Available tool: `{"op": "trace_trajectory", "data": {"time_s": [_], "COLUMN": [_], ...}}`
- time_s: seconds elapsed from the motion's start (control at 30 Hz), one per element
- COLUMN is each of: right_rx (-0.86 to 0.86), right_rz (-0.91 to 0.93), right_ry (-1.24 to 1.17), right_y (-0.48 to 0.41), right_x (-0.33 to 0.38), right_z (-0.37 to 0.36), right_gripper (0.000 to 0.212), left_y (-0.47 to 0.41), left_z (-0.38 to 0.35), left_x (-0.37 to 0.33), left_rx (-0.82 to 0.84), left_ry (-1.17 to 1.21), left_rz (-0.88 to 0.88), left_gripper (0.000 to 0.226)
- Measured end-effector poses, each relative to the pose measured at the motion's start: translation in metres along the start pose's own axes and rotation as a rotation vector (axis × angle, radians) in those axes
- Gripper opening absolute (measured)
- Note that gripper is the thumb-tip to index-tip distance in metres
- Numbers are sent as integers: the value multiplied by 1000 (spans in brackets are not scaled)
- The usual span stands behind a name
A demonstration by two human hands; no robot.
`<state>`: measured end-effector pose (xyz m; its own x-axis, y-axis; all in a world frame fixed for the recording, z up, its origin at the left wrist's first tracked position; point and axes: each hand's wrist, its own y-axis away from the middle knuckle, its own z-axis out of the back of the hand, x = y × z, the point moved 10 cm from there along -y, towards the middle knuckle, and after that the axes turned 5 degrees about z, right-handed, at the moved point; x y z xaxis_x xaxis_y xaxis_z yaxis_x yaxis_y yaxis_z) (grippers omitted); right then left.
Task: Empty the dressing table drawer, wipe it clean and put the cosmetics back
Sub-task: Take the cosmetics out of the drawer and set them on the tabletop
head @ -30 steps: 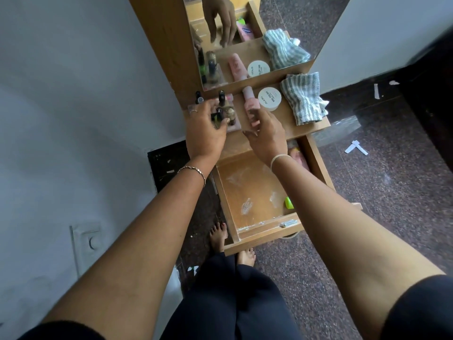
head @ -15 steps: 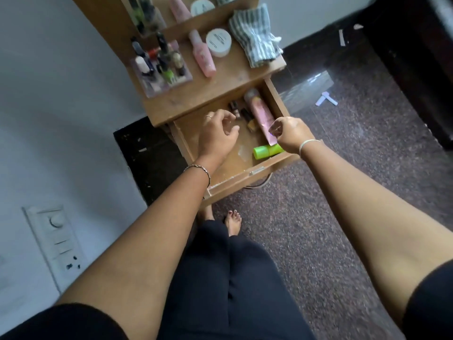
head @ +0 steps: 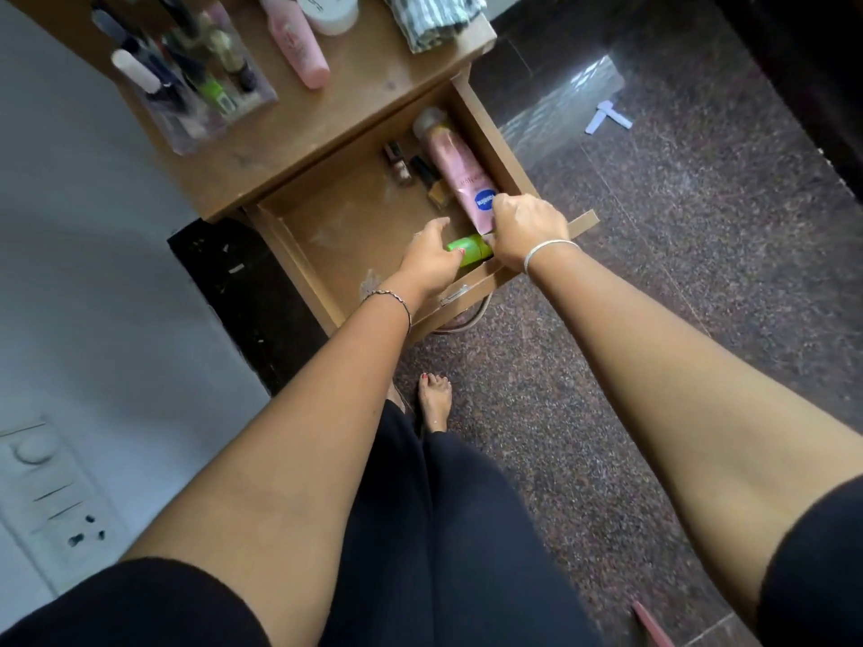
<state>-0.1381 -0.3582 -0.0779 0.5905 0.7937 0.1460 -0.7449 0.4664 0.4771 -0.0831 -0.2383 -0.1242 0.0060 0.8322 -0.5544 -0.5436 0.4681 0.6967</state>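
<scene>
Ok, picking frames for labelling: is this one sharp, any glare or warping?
Head view: motion blur smears the organiser bottles and softens the left hand on the green bottle and the right hand on the pink tube; a bright reflection glares on the floor beside the drawer; wide-angle warp stretches the forearms.

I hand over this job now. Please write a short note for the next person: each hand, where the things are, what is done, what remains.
Left hand grips the small bright green plastic bottle at the front of the open wooden drawer.
Right hand grips the near end of the long pink lotion tube by the drawer's right wall.
A few small nail polish bottles lie beside the tube.
Done: clear plastic organiser, pink bottle and white jar are on the wooden tabletop, beside the striped cloth.
Left: remove these, wipe the drawer, refill it.
</scene>
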Motion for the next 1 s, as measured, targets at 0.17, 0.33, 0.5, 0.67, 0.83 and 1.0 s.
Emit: {"op": "trace_trajectory", "data": {"time_s": [0.17,0.33,0.5,0.67,0.83,1.0], "right_rx": [-19,-77,-94,-133,-158,-226], "right_rz": [1,30,36,11,-41,-144], "right_ry": [9,-11,-15,-63,-59,-137], "right_y": [-12,-18,-16,-14,-15,-7], "right_x": [2,2,3,-2,-8,-16], "right_z": [-1,1,6,12,16,24], "right_gripper": [47,58,44,27,19,18], "left_y": [-12,-21,-25,-23,-19,-3], "left_z": [-9,-16,-20,-16,-13,2], "left_x": [2,9,12,15,21,46], "left_rx": [31,20,1,-24,-2,-23], "left_ry": [-35,-176,-300,-286,-382,-290], "left_rz": [67,74,44,17,40,107], "left_gripper": [56,42,41,35,45,40]}}
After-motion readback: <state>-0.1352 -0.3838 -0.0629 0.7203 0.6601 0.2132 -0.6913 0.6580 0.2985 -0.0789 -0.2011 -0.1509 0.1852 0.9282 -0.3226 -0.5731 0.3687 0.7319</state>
